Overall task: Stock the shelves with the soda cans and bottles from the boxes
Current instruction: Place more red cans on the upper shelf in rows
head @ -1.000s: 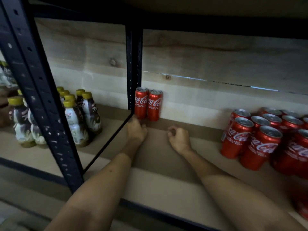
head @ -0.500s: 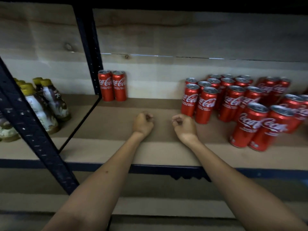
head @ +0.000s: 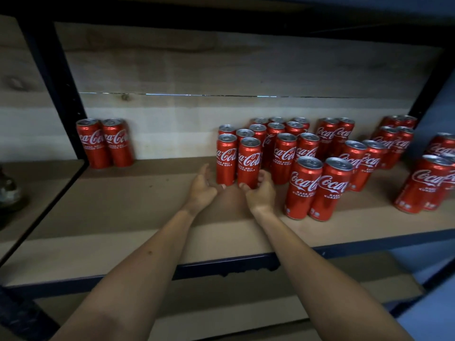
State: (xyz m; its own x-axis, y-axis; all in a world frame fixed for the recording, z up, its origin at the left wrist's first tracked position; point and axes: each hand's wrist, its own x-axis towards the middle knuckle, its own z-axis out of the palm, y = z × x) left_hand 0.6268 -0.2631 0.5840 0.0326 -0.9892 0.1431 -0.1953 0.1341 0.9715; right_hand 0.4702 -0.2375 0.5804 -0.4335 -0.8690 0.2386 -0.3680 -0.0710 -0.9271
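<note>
Cans of red aluminium, tall and slim with silver tops and white script lettering, stand upright on the brown fibreboard shelf (head: 138,210), long axes vertical, pull-tab ends up and labels facing outward. A pair of red cans (head: 104,143) sits touching each other at the back left corner, beside the dark perforated metal upright (head: 60,94). The large cluster of red cans (head: 290,146) fills the middle of the shelf in rough rows, with two front red cans (head: 317,188) nearest the shelf's edge and more red cans (head: 428,178) further right.

At the cluster's left end stands a leading pair of cans (head: 237,161), side by side and touching. The left hand (head: 200,188) is spread wide, palm turned towards the pair, fingers relaxed, just beside the left can's base; whether it touches is unclear. The right hand (head: 261,190) cups the lower part of the right can, thumb at the front and fingers curling round its far side.

Pale, grainy wooden planks (head: 221,70) form the back wall, a thin bright slit running between two of them.
</note>
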